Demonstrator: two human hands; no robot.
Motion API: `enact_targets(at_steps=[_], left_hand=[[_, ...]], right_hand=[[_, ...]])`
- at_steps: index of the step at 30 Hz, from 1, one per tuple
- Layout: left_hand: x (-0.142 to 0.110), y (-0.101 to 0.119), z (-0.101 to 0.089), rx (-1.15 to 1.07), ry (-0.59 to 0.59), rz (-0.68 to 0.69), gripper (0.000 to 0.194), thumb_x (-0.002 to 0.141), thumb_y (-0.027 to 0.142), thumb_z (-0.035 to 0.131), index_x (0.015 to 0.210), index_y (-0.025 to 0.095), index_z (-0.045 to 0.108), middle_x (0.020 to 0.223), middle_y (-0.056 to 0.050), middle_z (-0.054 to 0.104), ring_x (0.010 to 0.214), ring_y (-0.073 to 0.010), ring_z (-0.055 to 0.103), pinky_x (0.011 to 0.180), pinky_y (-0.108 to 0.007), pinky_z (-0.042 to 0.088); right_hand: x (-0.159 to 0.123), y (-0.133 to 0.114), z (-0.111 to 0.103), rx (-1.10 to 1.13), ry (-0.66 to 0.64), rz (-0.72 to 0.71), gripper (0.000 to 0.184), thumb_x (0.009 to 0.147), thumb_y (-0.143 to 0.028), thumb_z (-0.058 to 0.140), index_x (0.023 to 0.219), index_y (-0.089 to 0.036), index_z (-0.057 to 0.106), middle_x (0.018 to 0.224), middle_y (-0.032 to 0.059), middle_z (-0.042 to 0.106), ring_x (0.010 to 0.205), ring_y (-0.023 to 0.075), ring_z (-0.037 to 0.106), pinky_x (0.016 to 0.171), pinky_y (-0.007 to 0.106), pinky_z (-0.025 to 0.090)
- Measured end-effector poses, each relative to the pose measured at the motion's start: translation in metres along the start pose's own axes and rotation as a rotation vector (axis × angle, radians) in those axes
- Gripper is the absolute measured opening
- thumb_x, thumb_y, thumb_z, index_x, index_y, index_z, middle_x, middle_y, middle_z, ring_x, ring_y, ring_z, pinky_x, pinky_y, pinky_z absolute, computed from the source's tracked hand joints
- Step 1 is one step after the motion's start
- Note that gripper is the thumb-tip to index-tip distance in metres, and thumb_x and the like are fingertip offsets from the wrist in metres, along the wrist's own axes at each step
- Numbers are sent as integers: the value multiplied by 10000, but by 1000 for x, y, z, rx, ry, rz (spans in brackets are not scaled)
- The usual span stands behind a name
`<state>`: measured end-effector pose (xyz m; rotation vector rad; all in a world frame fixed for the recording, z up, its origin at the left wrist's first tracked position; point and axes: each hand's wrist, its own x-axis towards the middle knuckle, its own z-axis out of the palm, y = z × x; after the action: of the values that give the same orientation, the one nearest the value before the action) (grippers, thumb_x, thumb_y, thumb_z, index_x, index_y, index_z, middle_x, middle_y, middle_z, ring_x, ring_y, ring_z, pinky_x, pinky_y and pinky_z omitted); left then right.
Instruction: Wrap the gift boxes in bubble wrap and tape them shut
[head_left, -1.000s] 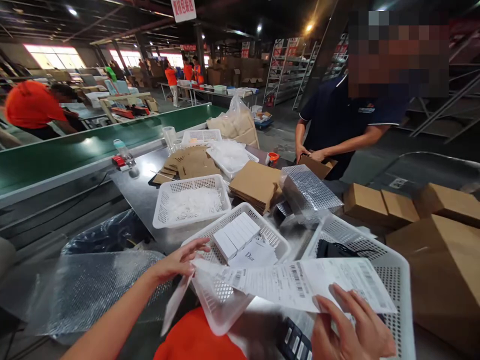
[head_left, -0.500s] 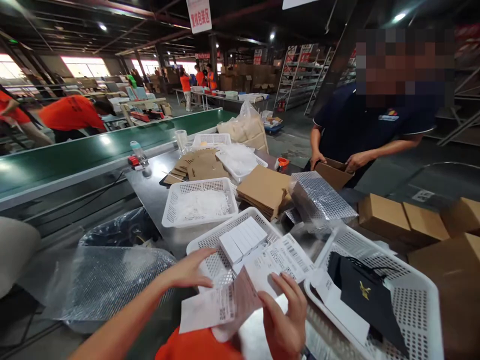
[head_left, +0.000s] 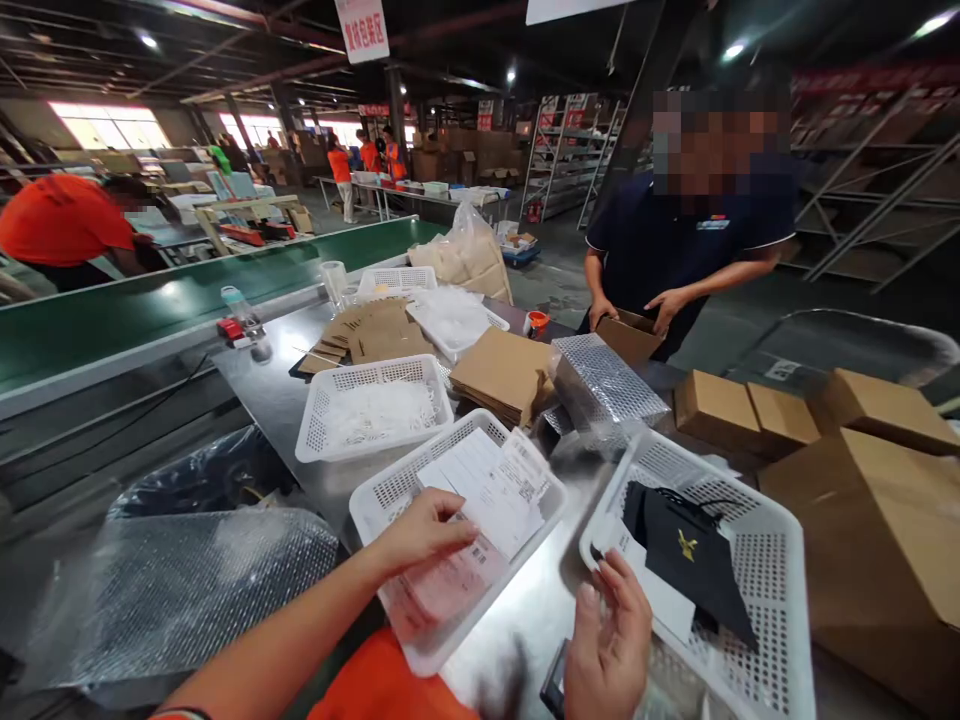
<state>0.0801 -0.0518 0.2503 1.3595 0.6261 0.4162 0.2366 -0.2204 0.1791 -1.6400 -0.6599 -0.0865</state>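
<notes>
My left hand [head_left: 429, 532] is over a white perforated basket [head_left: 551, 500], its fingers closed on a printed shipping label [head_left: 480, 485]. The label's white part shows a barcode and a square code; a pinkish sheet [head_left: 442, 585] extends below the hand. White boxes seen in the basket earlier are now covered by paper. My right hand [head_left: 611, 640] is apart from the paper, palm up, fingers loosely bent and holding nothing visible. It is close to the second white basket [head_left: 780, 600], where a black paper bag [head_left: 694, 560] with a gold emblem lies beside a white box [head_left: 664, 590].
Flat cardboard [head_left: 499, 370], a tray of white filler [head_left: 382, 405] and a bubble-wrapped package [head_left: 607, 385] share the metal table. Cardboard boxes [head_left: 862, 520] stand at right. Across the table, a person in dark clothing [head_left: 690, 250] handles a carton. A green conveyor [head_left: 172, 300] runs behind.
My left hand has moved the label over the basket and its boxes. My right hand has let go of the paper and drawn away to the right. The view has turned slightly right.
</notes>
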Motion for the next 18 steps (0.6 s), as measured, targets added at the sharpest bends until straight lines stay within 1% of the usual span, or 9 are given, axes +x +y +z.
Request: enact_targets(at_steps=[2, 4, 6, 8, 10, 11, 14, 16, 18], left_hand=[[-5, -2, 1, -34, 76, -9, 432, 643, 567, 843, 628, 148, 742, 571, -9, 593, 558, -127, 473, 553, -232, 350], [-15, -5, -1, -81, 145, -37, 407, 633, 545, 859, 654, 153, 753, 628, -33, 661, 604, -160, 552, 586, -245, 414], [-28, -10, -5, -146, 205, -90, 395, 617, 521, 881, 692, 152, 764, 674, -52, 704, 648, -189, 614, 618, -262, 467], [-41, -18, -9, -228, 267, -154, 401, 603, 494, 903, 756, 145, 777, 694, -66, 728, 653, -203, 649, 629, -280, 500], [-53, -26, -10, -308, 339, -207, 416, 587, 454, 927, 815, 137, 783, 696, -78, 740, 614, -204, 659, 614, -293, 515], [-58, -30, -8, -339, 370, -226, 420, 584, 434, 934, 834, 132, 783, 701, -86, 746, 595, -201, 660, 608, -297, 518], [-65, -36, 12, -398, 366, -252, 433, 600, 427, 933, 860, 115, 783, 737, -115, 761, 589, -199, 669, 616, -297, 518], [-62, -32, 33, -400, 299, -236, 448, 609, 460, 925, 849, 107, 786, 748, -124, 762, 599, -189, 668, 621, -281, 505], [-55, -23, 56, -372, 221, -193, 464, 614, 500, 914, 831, 110, 790, 756, -118, 761, 614, -178, 660, 622, -263, 485]], right_hand=[[-2, 22, -12, 45, -63, 199, 424, 927, -502, 567, 1187, -167, 584, 1349, 188, 587, 1221, 310, 583, 994, 480, 489], [-5, 50, -30, -11, -113, 293, 521, 892, -584, 570, 1195, -160, 589, 1268, 171, 632, 1145, 305, 617, 942, 457, 508], [-9, 80, -54, -128, -143, 273, 568, 852, -626, 588, 1176, -160, 611, 1216, 153, 654, 1099, 308, 625, 902, 448, 516], [-18, 108, -80, -241, -155, 185, 553, 812, -634, 625, 1120, -176, 639, 1152, 132, 675, 1070, 313, 627, 877, 448, 522], [-29, 127, -101, -302, -171, 128, 509, 774, -635, 662, 1041, -202, 667, 1048, 111, 701, 1022, 318, 641, 856, 450, 534], [-35, 132, -108, -307, -188, 141, 490, 758, -639, 675, 1005, -216, 678, 1002, 107, 711, 983, 320, 654, 833, 449, 546], [-45, 126, -111, -223, -264, 316, 482, 756, -660, 666, 975, -233, 708, 1006, 126, 732, 925, 323, 686, 787, 450, 579], [-43, 105, -98, -111, -342, 411, 487, 783, -666, 644, 993, -235, 728, 1068, 130, 740, 962, 322, 697, 811, 451, 589], [-33, 76, -79, 47, -433, 404, 496, 830, -677, 589, 995, -236, 745, 1067, 121, 751, 965, 310, 705, 807, 442, 595]])
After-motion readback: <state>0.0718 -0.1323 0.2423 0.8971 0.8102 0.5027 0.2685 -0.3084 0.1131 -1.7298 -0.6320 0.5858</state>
